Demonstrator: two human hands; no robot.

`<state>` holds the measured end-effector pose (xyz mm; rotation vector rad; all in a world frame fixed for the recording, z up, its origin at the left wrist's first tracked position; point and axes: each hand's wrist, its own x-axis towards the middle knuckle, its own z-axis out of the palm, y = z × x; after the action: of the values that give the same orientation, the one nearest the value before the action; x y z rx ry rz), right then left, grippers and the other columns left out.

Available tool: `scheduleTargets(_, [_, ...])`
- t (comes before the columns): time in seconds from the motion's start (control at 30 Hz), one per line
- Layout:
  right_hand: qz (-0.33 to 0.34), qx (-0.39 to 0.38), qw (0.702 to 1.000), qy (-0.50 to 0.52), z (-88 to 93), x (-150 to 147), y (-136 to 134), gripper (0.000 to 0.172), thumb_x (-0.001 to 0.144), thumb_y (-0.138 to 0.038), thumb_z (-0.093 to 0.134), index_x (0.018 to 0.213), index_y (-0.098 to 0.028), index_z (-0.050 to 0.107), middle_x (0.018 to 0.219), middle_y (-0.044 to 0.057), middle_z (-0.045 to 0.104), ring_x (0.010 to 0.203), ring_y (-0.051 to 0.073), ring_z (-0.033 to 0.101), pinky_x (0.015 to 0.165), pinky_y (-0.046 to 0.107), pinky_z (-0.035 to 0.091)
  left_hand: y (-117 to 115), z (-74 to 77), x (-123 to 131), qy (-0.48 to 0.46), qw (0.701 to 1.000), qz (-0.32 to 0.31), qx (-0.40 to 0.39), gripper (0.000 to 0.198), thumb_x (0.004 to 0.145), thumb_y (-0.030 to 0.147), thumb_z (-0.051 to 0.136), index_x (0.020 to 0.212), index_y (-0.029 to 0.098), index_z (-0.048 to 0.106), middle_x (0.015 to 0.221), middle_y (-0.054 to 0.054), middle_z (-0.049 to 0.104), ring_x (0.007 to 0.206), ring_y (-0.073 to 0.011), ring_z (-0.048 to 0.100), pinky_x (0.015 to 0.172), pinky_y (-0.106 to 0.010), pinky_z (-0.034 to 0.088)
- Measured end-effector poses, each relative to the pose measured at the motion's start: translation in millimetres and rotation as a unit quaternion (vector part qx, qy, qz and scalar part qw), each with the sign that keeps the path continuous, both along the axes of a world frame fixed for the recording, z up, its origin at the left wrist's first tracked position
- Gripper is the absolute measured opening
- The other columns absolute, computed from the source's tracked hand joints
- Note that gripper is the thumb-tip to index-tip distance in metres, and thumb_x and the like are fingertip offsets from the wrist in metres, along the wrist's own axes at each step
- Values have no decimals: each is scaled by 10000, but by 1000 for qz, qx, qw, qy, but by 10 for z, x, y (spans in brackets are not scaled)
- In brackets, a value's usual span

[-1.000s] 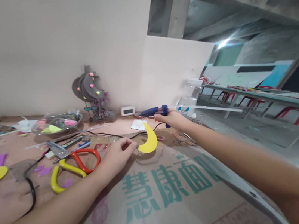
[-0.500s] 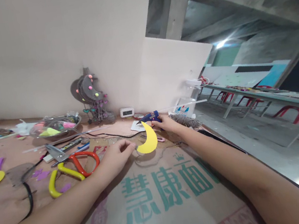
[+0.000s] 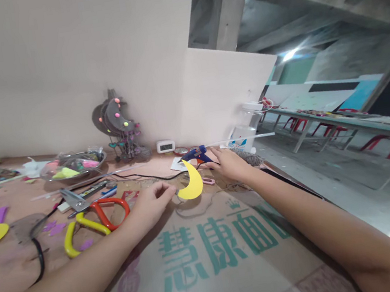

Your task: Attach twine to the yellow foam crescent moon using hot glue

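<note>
A flat yellow crescent moon cutout [image 3: 194, 183] is pinched by its lower tip between the thumb and fingers of my left hand [image 3: 157, 199], held above the cardboard. My right hand [image 3: 227, 162] is open, its fingers apart, just right of a blue hot glue gun [image 3: 196, 154]. The glue gun rests at the back of the table with its nozzle pointing left over a small white card [image 3: 177, 164]. A long clear glue stick [image 3: 249, 137] extends right from its rear. A grey cord [image 3: 198, 212] lies in a loop below the moon.
Yellow and red-handled scissors [image 3: 111, 213] lie left of my left forearm. Behind them stands a tray of pompoms [image 3: 72, 168]. Grey moon ornaments [image 3: 114, 117] lean near the board, beside a small digital clock [image 3: 166, 146]. A pink cutter [image 3: 208, 181] and twine [image 3: 246, 156] lie near my right hand.
My right hand has let go of the glue gun and moved slightly right, fingers spreading. The yellow moon has shifted slightly left in my left hand.
</note>
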<state>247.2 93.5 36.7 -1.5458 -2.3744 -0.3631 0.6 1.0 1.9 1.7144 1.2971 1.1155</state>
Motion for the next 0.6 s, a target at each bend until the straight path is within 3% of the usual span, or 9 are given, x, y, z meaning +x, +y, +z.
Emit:
scheduleTargets(0.13, [-23,6,993,-116,86,-49,-141,411,831,-426,460,862,-65,655,880,209,637,887,297,570,775,361,383,25,-18,-8,-15,1000,1,-6,242,745,398,498,698,168,554,593,26,524,579,-126,481,558,-223,354])
scheduleTargets(0.3, [21,24,996,-79,209,-257,-489,455,878,-434,352,759,-131,671,775,154,650,795,238,584,709,318,371,77,-69,-50,-81,996,37,-7,303,738,465,501,677,170,531,564,36,486,545,-114,450,536,-219,337])
scheduleTargets(0.4, [112,-46,993,5,191,-451,-713,456,835,-545,374,832,-194,665,812,90,661,773,201,583,681,289,383,94,-84,-71,-110,992,58,7,313,739,467,502,645,169,518,575,32,494,552,-110,448,546,-220,341])
scheduleTargets(0.47, [193,-81,977,35,108,-565,-822,466,782,-570,455,996,-193,626,971,97,645,913,225,558,775,318,387,93,-79,-74,-112,992,57,15,312,745,454,500,622,167,511,565,30,486,547,-109,441,544,-223,341])
scheduleTargets(0.6, [240,-119,961,75,-134,-715,-923,548,726,-564,539,1066,-137,585,1106,143,579,1046,253,495,876,367,371,78,-63,-64,-103,993,45,24,300,757,427,495,606,168,494,547,38,460,526,-101,416,522,-219,329])
